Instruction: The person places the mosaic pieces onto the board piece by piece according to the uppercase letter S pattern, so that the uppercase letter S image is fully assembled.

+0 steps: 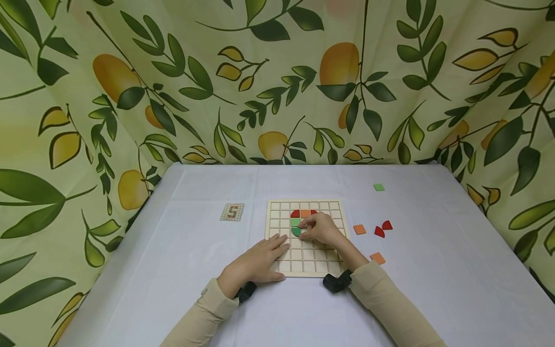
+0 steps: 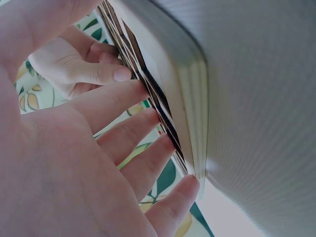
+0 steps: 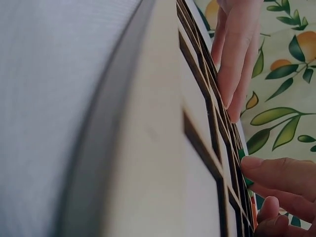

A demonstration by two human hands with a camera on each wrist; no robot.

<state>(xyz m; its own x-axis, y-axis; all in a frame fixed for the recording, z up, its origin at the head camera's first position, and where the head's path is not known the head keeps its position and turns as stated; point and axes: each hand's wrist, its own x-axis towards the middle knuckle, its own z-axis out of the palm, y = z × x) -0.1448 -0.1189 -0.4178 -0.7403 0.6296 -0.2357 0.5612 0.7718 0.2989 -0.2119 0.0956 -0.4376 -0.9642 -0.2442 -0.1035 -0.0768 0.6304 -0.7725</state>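
A wooden grid board [image 1: 289, 267] lies on the table. My left hand [image 1: 260, 258] rests along its left side, fingers spread and nearly straight over the squares, thumb at the front edge. With thumb and index finger my right hand [image 1: 323, 229] pinches a dark green quarter-circle piece [image 1: 296, 232] on the board; the green piece [image 3: 243, 156] shows at its fingertips in the right wrist view. Directly behind that sits a light green square [image 1: 295, 222]. The row behind has a red quarter-circle [image 1: 295, 213], an orange square [image 1: 305, 213] and another red quarter-circle [image 1: 314, 211], partly covered by the right hand.
Left of the board lies a small pattern card [image 1: 232, 212] showing an S shape on a grid. To the right are loose orange squares [image 1: 359, 229], two red quarter-circles [image 1: 387, 225] and a light green square [image 1: 379, 187] farther back. Leaf-patterned cloth [image 1: 277, 96] hangs behind the table.
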